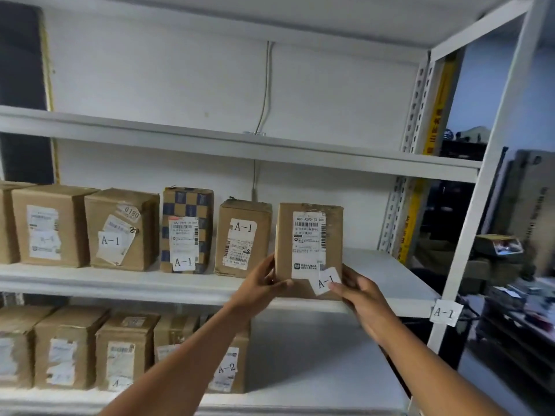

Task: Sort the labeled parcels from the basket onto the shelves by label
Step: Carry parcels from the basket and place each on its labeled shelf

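Placement step in hand: both hands are clamped on 1 brown parcel [309, 250], the left hand [264, 283] gripping its lower left edge, the right hand [357, 291] holding its lower right corner with fingertips on the loose A-1 label [326, 281]. The parcel stands upright at the front edge of the middle shelf [387, 265], at the right end of a row, and whether its base is fully down on the shelf I cannot tell, because the hands hide it. The shelf tag [444, 312] on the right post reads A-1, so by my reading this is the matching level. The next move, I judge, calls for sliding the parcel back in line with the row and letting go, keeping the label facing out. Just beside it on the left stands another A-1 parcel [242, 238], close enough to get nudged, then a checkered parcel [186, 231] and more boxes toward the left end. Bare shelf lies to the right. The lower shelf [315, 355] carries its own row, 1 box there marked A-2 [227, 368]. The basket is not in view.
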